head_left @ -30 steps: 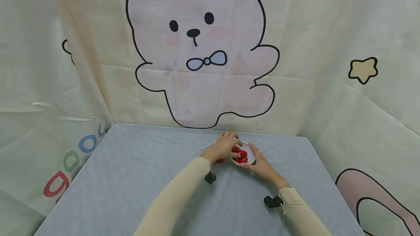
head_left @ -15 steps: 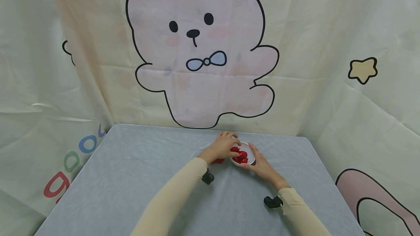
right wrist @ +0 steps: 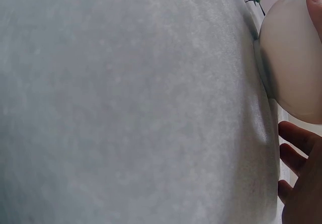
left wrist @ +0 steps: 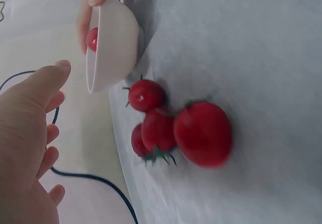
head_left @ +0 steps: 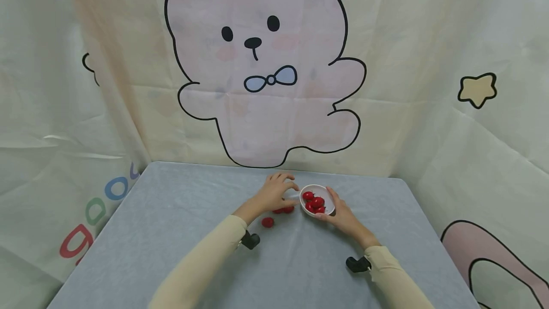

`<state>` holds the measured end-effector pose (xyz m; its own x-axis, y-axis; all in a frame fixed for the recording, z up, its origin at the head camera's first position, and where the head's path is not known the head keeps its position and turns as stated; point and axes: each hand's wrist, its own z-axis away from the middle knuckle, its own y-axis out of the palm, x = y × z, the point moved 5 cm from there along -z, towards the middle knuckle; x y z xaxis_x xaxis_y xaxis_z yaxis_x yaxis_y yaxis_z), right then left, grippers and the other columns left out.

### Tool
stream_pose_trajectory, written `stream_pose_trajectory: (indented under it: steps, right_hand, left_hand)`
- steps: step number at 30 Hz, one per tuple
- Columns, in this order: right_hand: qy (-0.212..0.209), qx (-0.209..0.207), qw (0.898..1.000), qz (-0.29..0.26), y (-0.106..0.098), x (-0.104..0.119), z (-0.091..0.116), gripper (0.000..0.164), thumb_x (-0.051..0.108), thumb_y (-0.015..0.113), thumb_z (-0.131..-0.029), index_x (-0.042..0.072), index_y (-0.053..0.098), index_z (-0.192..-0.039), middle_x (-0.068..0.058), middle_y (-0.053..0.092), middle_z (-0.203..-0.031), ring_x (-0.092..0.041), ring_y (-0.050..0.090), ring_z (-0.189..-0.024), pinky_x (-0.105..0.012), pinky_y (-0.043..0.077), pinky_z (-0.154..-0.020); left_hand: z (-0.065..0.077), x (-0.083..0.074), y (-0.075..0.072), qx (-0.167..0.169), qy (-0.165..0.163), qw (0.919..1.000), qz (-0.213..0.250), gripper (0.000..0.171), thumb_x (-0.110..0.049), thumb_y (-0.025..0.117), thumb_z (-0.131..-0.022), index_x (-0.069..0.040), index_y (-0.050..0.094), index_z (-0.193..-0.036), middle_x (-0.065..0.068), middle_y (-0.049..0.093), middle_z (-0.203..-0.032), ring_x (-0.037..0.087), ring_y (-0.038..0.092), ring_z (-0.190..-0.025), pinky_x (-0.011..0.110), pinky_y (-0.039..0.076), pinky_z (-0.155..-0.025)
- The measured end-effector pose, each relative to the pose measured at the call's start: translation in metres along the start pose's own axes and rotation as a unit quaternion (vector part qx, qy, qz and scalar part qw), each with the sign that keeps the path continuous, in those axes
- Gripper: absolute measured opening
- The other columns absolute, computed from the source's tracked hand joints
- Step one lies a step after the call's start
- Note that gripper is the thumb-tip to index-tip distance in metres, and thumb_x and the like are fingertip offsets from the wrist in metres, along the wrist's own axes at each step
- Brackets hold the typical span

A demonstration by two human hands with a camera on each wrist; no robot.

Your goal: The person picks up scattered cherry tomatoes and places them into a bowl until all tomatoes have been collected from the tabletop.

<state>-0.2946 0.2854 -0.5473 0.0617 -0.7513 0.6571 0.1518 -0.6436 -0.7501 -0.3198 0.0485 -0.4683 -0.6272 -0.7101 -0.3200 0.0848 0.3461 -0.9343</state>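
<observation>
In the head view a white bowl [head_left: 323, 192] stands near the back of the table with several small red tomatoes [head_left: 317, 202] in it. My right hand [head_left: 343, 216] holds the bowl's right side, thumb toward the front and fingers behind. Left of the bowl, my left hand [head_left: 272, 193] hovers with loosely bent fingers and nothing in them. Beneath it lie several loose tomatoes [head_left: 268, 222]; the hand partly hides some. The left wrist view shows these cherry tomatoes [left wrist: 203, 134] grouped on the cloth, green stems on some, close to the bowl [left wrist: 118, 45].
A pale blue-grey cloth covers the table [head_left: 171, 232]. Behind it hangs a curtain [head_left: 257, 123] printed with a bear. Each wrist carries a black camera mount [head_left: 358, 264]. A dark cable [left wrist: 95, 177] runs beyond the table's edge in the left wrist view.
My left hand has moved left, from over the bowl's rim to above the loose tomatoes, uncovering more of them. The right hand and the bowl have stayed nearly still.
</observation>
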Motion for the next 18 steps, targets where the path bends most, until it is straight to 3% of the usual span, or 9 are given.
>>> stream_pose_trajectory:
  steps: [12, 18]
  right_hand:
    - [0.002, 0.004, 1.0, -0.005, 0.003, 0.001, 0.0, 0.109, 0.061, 0.073, -0.079, 0.025, 0.008, -0.159, -0.017, 0.026, -0.161, -0.042, 0.029, -0.146, -0.07, 0.033, -0.109]
    - [0.0, 0.002, 1.0, -0.005, 0.002, 0.001, -0.001, 0.11, 0.061, 0.074, -0.078, 0.025, 0.008, -0.159, -0.017, 0.026, -0.161, -0.041, 0.03, -0.145, -0.07, 0.032, -0.11]
  left_hand:
    - [0.05, 0.026, -0.009, -0.015, -0.01, 0.9998, -0.005, 0.04, -0.044, 0.074, -0.087, -0.021, 0.069, -0.12, 0.005, 0.051, -0.143, 0.029, 0.041, -0.135, 0.058, 0.031, -0.113]
    - [0.07, 0.033, -0.005, -0.025, -0.021, 0.9995, -0.004, 0.04, -0.044, 0.074, -0.086, -0.022, 0.07, -0.118, 0.006, 0.052, -0.142, 0.03, 0.044, -0.132, 0.059, 0.033, -0.111]
